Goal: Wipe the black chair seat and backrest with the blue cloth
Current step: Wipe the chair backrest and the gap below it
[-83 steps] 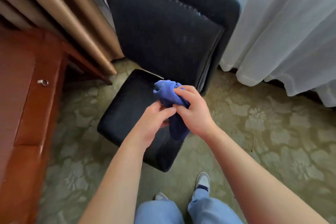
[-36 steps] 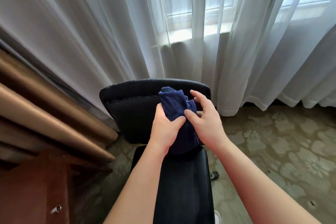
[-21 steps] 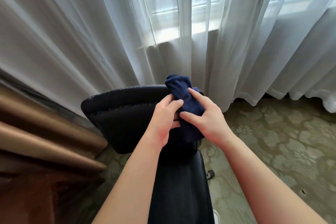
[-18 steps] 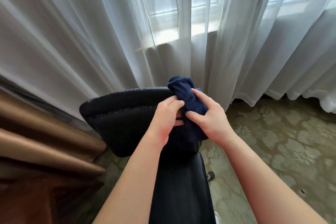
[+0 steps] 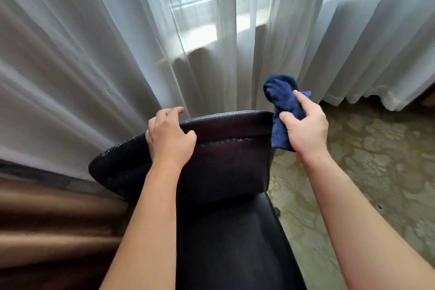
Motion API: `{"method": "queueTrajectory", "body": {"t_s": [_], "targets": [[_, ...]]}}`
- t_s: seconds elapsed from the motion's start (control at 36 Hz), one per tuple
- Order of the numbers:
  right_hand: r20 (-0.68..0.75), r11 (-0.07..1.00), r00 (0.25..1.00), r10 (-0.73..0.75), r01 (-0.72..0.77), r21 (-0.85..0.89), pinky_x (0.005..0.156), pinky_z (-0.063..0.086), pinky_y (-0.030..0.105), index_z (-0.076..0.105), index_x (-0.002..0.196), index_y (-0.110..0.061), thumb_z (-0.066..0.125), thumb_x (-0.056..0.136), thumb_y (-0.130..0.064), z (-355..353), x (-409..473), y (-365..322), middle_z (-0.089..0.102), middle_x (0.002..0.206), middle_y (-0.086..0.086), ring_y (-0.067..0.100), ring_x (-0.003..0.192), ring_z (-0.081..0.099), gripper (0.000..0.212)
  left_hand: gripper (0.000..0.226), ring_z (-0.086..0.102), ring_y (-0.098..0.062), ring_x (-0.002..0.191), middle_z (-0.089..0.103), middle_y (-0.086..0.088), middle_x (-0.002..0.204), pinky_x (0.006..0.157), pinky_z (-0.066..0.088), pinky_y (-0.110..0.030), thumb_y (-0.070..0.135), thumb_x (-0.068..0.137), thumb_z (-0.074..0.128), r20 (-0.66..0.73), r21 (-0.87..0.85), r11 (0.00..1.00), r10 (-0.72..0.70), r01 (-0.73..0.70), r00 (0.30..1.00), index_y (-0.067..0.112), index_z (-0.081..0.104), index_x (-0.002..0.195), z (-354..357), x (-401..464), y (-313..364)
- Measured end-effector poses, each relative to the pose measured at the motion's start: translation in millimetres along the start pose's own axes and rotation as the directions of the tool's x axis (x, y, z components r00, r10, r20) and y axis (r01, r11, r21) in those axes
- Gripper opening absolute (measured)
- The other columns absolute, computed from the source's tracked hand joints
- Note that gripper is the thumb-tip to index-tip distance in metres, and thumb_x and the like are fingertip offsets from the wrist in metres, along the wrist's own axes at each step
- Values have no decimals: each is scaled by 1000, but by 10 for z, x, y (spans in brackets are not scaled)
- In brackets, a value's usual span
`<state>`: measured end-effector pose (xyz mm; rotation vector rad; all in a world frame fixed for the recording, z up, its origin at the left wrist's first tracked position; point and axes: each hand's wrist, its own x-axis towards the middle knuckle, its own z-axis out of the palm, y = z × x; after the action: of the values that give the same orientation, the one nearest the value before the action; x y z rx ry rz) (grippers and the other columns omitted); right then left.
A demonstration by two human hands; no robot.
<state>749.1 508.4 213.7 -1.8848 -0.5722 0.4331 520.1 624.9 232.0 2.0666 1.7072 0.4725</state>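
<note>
A person stands behind a black chair, arms reaching forward. Half a second ago both hands were bunched together on the blue cloth at the top of the backrest; now they have parted. The left hand (image 5: 170,138) has let go of the cloth and sits on the backrest's (image 5: 226,158) top edge, left of centre, fingers curled over the rim and thumb on the near face, gripping it. The right hand (image 5: 306,130) alone keeps the cloth (image 5: 283,101), fingers and thumb clamped around its middle. The cloth is wadded, one end poking up above the fist, the other hanging down beside the backrest's right corner, touching or just beside it; which, I cannot tell.

The seat (image 5: 235,238) lies below, between the forearms, dark and glossy. White curtains (image 5: 211,30) hang close behind the chair; patterned carpet (image 5: 376,160) spreads to the right.

This split looks like a setup: one hand steadying the chair, the other ready to wipe along the backrest. Flecks of pale marking show along the backrest's stitched seam, so wiping there seems not yet finished.
</note>
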Motion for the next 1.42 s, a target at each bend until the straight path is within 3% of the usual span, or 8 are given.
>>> {"method": "queueTrajectory", "body": {"t_s": [0.06, 0.17, 0.39, 0.58, 0.67, 0.81, 1.17, 1.42], "targets": [[-50, 1000, 999, -20, 20, -4, 111, 38, 21, 54, 143, -23, 67, 87, -11, 47, 38, -9, 53, 140, -1, 11, 129, 51, 58, 63, 39, -28, 134, 50, -1, 144, 118, 26, -45, 20, 82, 67, 30, 103, 995, 11, -14, 999, 26, 51, 143, 4, 83, -75], [-96, 995, 993, -74, 66, -80, 95, 27, -2, 52, 145, -22, 66, 90, -11, 139, 118, -13, 49, 143, 2, 10, 131, 47, 57, 62, 39, -27, 136, 50, 1, 145, 123, 12, -55, 21, 84, 67, 85, 191, 981, -37, 20, 996, 27, 49, 144, 30, 196, -183], [143, 943, 990, -8, 55, -327, 102, 30, 20, 52, 146, -19, 62, 92, -18, 357, 197, 61, 51, 141, 13, 26, 132, 47, 55, 40, 48, -25, 128, 64, 2, 127, 121, 16, -55, 32, 89, 70, 96, 300, 954, -41, 11, 995, 33, 60, 128, 44, 332, -282], [133, 923, 991, 6, 45, -381, 98, 30, 21, 49, 147, -23, 57, 96, -22, 404, 176, 73, 49, 141, 13, 25, 131, 46, 52, 36, 53, -23, 125, 68, 2, 119, 123, 14, -50, 34, 86, 75, 78, 320, 947, 3, -28, 997, 33, 64, 121, 79, 402, -319], [136, 892, 990, -35, 92, -443, 106, 35, 31, 51, 146, -20, 55, 97, -23, 439, 166, 77, 51, 139, 15, 29, 129, 48, 49, 31, 57, -22, 118, 71, 4, 111, 123, 13, -47, 33, 82, 79, 80, 253, 967, 10, -30, 997, 33, 68, 111, 57, 454, -332], [159, 846, 984, -78, 150, -511, 103, 42, 42, 53, 144, -22, 53, 97, -25, 542, 182, 61, 55, 135, 13, 34, 122, 53, 47, 28, 61, -23, 112, 73, 3, 105, 123, 14, -45, 33, 79, 80, 87, 252, 966, 38, -59, 996, 33, 70, 105, 43, 503, -361], [159, 748, 974, -164, 228, -623, 97, 44, 44, 46, 148, -24, 49, 99, -24, 888, -9, -42, 42, 152, 6, 36, 123, 43, 49, 31, 59, -22, 116, 74, 2, 110, 123, 14, -41, 31, 80, 80, 61, 249, 966, 54, -68, 997, 33, 71, 110, 107, 532, -391], [316, 631, 898, -306, 439, -639, 83, 51, 42, 50, 145, -25, 56, 95, -23, 1405, -406, -299, 45, 152, 6, 33, 121, 48, 50, 28, 59, -22, 117, 73, 5, 107, 125, 8, -45, 36, 84, 78, 89, 311, 947, 53, -78, 995, 35, 70, 112, 35, 531, -377]]}}
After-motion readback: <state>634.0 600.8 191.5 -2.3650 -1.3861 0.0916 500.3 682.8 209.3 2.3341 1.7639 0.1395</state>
